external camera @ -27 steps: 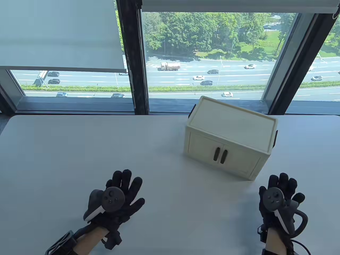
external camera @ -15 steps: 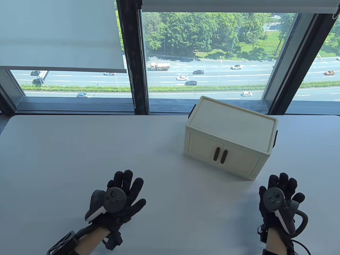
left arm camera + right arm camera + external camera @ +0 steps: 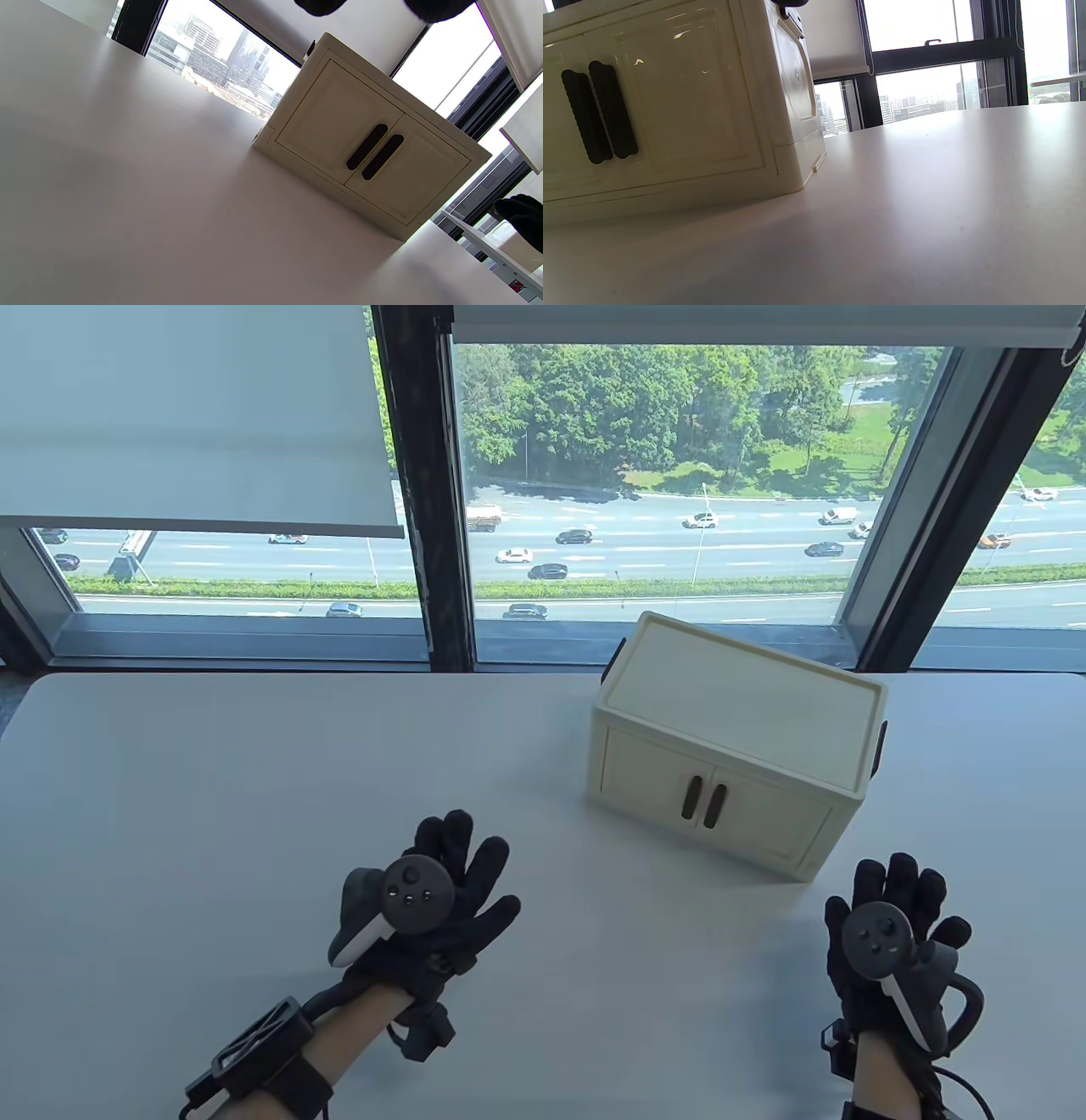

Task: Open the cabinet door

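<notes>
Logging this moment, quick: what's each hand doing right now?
Left hand: open, fingers spread, holding nothing.
Right hand: open, holding nothing.

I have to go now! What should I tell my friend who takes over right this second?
Left hand: fingers spread, holding nothing, above the table, nearer the cabinet than a moment ago.
Right hand: fingers spread, holding nothing, near the cabinet's right front corner, not touching it.
Cabinet: standing on the table's far right side, turned at an angle. Both doors shut, two dark handles side by side in the middle.
Done: nothing yet.
Left: reach a handle, grip it, pull that door open.
</notes>
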Action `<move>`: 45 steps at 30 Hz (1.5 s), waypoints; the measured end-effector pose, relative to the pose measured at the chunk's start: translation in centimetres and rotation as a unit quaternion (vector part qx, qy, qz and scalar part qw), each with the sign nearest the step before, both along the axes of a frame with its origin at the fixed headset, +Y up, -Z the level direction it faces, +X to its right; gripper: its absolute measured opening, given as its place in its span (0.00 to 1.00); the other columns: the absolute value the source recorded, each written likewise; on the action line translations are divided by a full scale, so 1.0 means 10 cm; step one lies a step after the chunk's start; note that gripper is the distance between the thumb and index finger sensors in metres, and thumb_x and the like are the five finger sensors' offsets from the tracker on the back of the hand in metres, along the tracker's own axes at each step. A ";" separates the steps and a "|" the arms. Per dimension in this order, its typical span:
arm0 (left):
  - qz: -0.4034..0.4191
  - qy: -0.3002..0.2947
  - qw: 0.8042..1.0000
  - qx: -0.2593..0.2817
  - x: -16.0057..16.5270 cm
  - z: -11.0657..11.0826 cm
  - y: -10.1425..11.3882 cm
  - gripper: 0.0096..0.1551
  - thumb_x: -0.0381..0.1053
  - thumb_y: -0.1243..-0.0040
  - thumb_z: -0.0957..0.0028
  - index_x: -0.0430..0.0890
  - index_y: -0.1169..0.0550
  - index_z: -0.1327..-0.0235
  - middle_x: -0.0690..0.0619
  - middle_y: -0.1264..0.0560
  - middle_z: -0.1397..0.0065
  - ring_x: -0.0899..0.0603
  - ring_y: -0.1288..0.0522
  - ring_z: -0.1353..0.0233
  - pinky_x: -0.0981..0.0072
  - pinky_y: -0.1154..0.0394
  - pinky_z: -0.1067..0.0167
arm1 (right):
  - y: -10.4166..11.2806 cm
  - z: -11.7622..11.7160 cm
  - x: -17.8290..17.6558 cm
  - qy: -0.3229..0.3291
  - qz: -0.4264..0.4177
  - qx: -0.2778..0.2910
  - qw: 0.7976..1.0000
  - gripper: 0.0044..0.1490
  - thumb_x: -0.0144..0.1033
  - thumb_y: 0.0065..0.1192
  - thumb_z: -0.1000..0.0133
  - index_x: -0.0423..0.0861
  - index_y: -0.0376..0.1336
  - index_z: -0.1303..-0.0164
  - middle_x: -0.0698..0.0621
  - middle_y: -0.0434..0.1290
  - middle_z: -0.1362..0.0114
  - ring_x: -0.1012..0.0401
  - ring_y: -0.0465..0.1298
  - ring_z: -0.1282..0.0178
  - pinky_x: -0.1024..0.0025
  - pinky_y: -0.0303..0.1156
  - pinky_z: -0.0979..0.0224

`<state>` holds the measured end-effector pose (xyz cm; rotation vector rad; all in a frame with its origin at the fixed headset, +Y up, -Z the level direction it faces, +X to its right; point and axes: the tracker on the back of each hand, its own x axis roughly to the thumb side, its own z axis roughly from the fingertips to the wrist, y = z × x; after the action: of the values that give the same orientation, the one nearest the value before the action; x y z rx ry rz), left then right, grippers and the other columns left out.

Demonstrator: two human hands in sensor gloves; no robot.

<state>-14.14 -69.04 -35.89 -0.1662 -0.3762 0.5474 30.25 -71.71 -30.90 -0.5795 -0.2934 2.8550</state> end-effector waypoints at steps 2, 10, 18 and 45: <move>0.015 0.004 1.000 0.015 0.21 -0.12 0.09 0.44 0.73 0.60 0.43 0.55 0.49 0.17 0.55 0.72 0.17 0.43 0.77 0.19 0.42 0.69 0.25 | 0.01 0.01 0.00 0.002 -0.001 0.004 1.000 0.41 0.56 0.31 0.41 0.53 0.38 0.18 0.50 0.30 0.17 0.50 0.25 0.21 0.39 0.33 0.28; 0.068 0.062 0.996 0.017 1.12 -0.58 0.29 0.41 0.70 0.55 0.42 0.50 0.38 0.21 0.49 0.53 0.15 0.38 0.59 0.17 0.44 0.58 0.22 | 0.03 0.03 0.01 0.007 -0.024 0.010 1.000 0.41 0.56 0.31 0.41 0.53 0.38 0.18 0.49 0.30 0.17 0.50 0.25 0.22 0.39 0.33 0.28; 0.062 0.153 0.986 -0.021 1.74 -0.91 0.13 0.31 0.66 0.49 0.42 0.51 0.24 0.32 0.50 0.41 0.22 0.39 0.46 0.22 0.46 0.49 0.24 | 0.00 0.02 -0.02 0.016 -0.031 0.001 0.999 0.41 0.56 0.32 0.41 0.53 0.39 0.18 0.49 0.30 0.17 0.50 0.25 0.22 0.39 0.33 0.28; 0.097 0.237 0.961 -0.107 2.00 -1.07 -0.23 0.33 0.69 0.51 0.44 0.49 0.19 0.40 0.51 0.35 0.27 0.39 0.40 0.26 0.47 0.45 0.27 | -0.01 0.00 -0.04 0.025 -0.050 -0.006 0.998 0.41 0.56 0.33 0.41 0.53 0.39 0.18 0.49 0.30 0.17 0.50 0.25 0.22 0.39 0.33 0.28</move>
<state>5.90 -71.29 -46.61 -0.2011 0.1368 0.7990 29.88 -71.76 -30.88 -0.5100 -0.2340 2.7720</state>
